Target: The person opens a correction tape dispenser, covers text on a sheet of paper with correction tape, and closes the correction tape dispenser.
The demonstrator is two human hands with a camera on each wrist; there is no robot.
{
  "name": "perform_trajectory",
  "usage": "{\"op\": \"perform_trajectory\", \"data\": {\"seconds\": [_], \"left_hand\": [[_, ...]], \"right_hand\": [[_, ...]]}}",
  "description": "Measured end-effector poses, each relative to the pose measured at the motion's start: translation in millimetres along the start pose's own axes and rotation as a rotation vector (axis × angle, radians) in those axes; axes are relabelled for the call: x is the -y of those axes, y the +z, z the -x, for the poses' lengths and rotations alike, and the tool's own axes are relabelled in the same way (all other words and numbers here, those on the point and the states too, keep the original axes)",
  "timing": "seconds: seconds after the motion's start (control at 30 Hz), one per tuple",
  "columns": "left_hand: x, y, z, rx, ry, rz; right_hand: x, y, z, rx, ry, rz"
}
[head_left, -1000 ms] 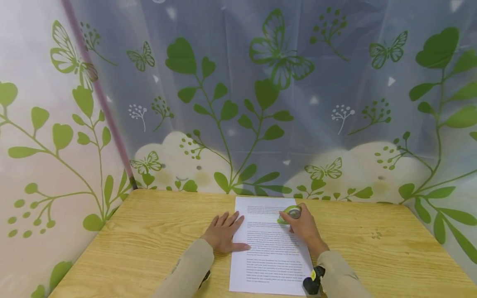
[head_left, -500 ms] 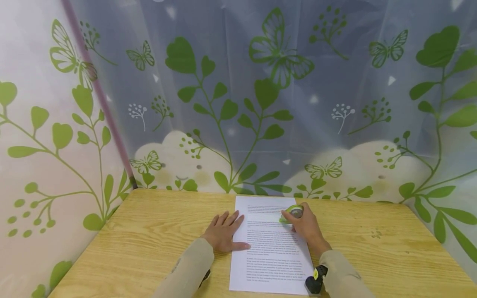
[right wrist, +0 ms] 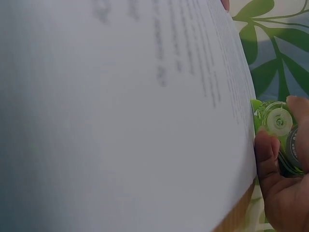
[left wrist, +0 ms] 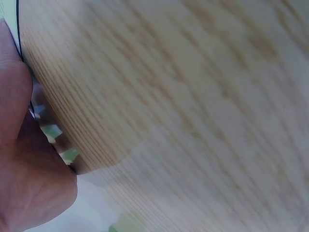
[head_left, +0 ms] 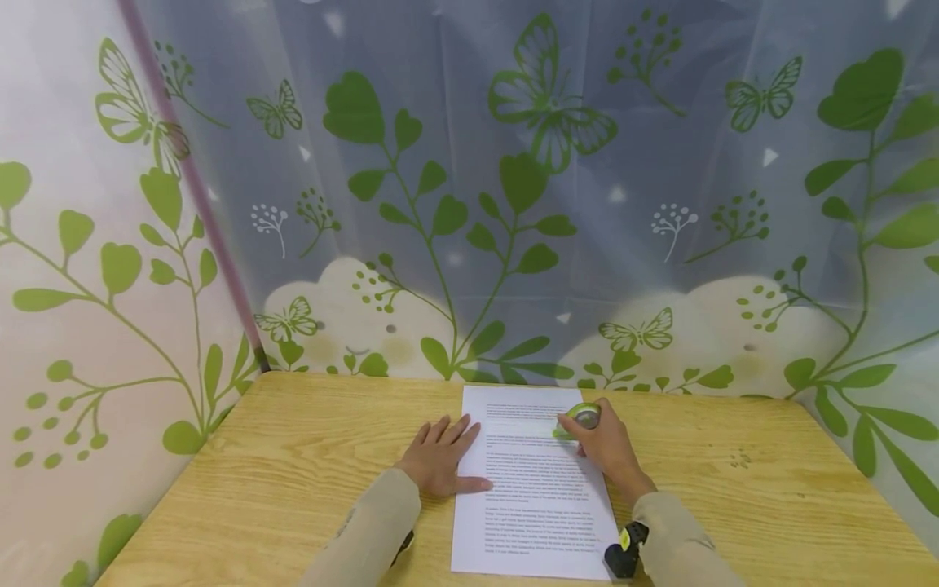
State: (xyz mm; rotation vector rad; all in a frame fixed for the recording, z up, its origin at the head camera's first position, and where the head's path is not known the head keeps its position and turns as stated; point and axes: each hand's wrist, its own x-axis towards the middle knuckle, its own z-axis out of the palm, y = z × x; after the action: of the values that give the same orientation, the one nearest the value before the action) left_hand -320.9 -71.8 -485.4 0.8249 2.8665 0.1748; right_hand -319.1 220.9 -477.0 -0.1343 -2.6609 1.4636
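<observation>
The step in hand was, by the look of it, working the tip of a green dispenser, probably correction tape, along a printed line on the sheet. The next move seemed to call for steady, even pressure at the tip, with the paper held flat on the desk so that it would not slide.

The dispenser sat over the far right part of the sheet, just below the farthest paragraph, its body tilted and its tip apparently touching the paper. The right hand pinched it by its sides, the fingers coming from the right; some were hidden behind it. The left hand lay on the sheet's left edge, fingers spread and thumb reaching right onto the page, well apart from the dispenser.
</observation>
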Motion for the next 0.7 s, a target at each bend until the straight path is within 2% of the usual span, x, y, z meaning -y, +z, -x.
{"op": "perform_trajectory", "data": {"seconds": [0.4, 0.7], "left_hand": [[1.1, 3.3, -2.3, -0.004, -0.012, 0.004], [-4.2, -6.2, 3.4, 0.011, -0.009, 0.015]], "right_hand": [[-3.3, -3.5, -1.1, -0.005, 0.027, 0.010], [-5.1, -6.0, -1.1, -0.006, 0.030, 0.014]]}}
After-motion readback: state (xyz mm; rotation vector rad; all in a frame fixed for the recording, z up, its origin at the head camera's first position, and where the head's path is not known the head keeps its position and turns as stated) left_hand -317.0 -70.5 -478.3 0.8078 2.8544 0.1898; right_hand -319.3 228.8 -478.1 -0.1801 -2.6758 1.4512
